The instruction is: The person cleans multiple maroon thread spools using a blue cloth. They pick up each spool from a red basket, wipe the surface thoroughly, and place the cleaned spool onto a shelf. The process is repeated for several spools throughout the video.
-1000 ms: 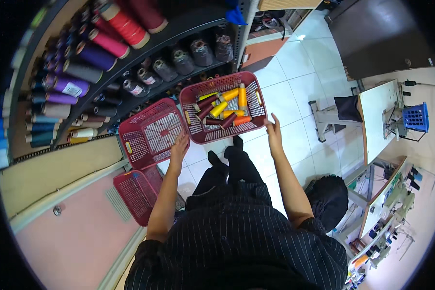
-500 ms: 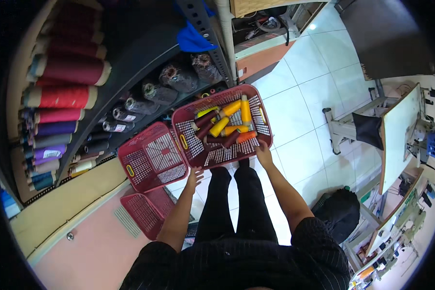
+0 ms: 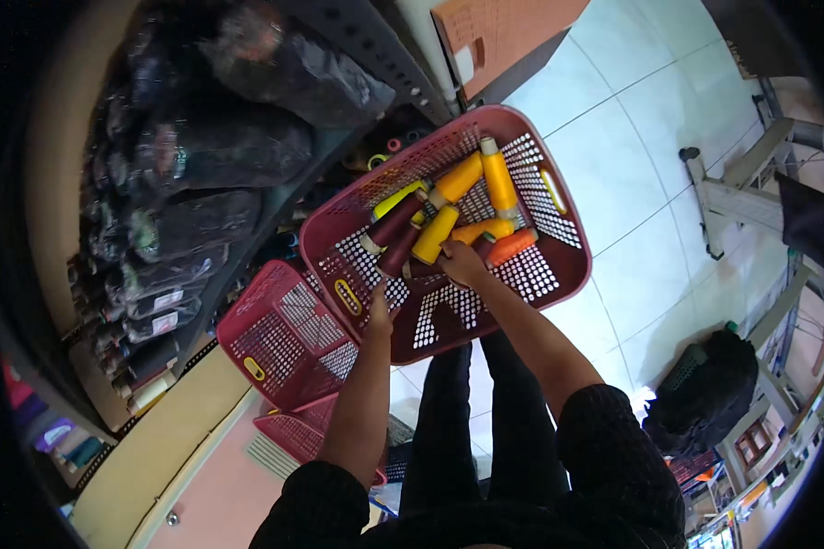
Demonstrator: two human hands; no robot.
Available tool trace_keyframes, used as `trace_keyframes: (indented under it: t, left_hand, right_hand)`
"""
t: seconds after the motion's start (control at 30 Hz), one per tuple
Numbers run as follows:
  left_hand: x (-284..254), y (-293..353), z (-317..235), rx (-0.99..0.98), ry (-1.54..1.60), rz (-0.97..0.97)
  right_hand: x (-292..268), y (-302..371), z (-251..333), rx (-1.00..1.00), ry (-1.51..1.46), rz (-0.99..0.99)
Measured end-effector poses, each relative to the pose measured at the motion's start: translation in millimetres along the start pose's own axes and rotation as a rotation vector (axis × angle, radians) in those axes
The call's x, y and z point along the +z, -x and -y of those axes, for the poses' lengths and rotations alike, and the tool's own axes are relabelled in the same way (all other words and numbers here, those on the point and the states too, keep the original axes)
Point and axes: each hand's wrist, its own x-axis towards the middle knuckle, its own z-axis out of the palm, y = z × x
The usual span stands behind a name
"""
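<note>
A red plastic basket (image 3: pixel 572 284) with perforated walls holds several thread cones. Among them are yellow cones (image 3: pixel 436 234), orange-yellow ones (image 3: pixel 499 183), a bright orange cone (image 3: pixel 513 247) and maroon cones (image 3: pixel 395 222). My right hand (image 3: pixel 464 263) reaches in from the near side, its fingers curled over a maroon cone that it mostly covers. My left hand (image 3: pixel 380 309) is over the basket's left part, just below a maroon cone, with its fingers stretched out and nothing visible in them.
A second red basket (image 3: pixel 252 311) sits at the left, with another basket (image 3: pixel 288 437) lower down. Shelves at the left hold plastic-wrapped dark cones (image 3: pixel 197 224). A pinkish cabinet panel (image 3: pixel 513 37) stands beyond the basket. A dark bag (image 3: pixel 705 393) rests on the tiled floor at the right.
My right hand has left the basket's near rim and gone in among the cones. My left hand has moved from beside the basket to over its left part. The view has come closer.
</note>
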Motion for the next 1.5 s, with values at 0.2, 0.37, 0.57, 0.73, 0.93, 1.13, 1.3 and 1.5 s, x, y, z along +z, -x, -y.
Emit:
trace_keyframes:
  t: [0.2,0.37,0.57,0.73,0.93,1.13,1.3,1.5]
  left_hand:
    - [32,-39,-14,-0.074,0.218,0.036]
    - [13,-93,21,-0.104,0.310,0.033]
    - [29,-116,26,0.450,-0.659,-0.536]
    - [19,-165,-8,0.622,-0.444,-0.396]
    - [32,-163,-30,0.440,-0.224,-0.265]
    - [17,-41,-2,0.781,-0.322,-0.060]
    - [30,132,-5,0.451,0.288,0.168]
    - [37,316,-49,0.141,0.494,0.636]
  right_hand:
    - [78,-102,-55,-0.144,-0.046,-0.191]
    - [92,-147,-56,0.025,-0.081,-0.122]
    - [69,-171,-61,0.093,-0.074,-0.297]
    - [70,-176,-69,0.171,-0.153,-0.111]
    - [77,-183,-106,-0.047,-0.488,-0.307]
    - [48,-103,-46,0.076,-0.952,-0.280]
    - [0,23,41,-0.184,-0.910,-0.338]
    - [-56,211,173,-0.267,-0.991,-0.011]
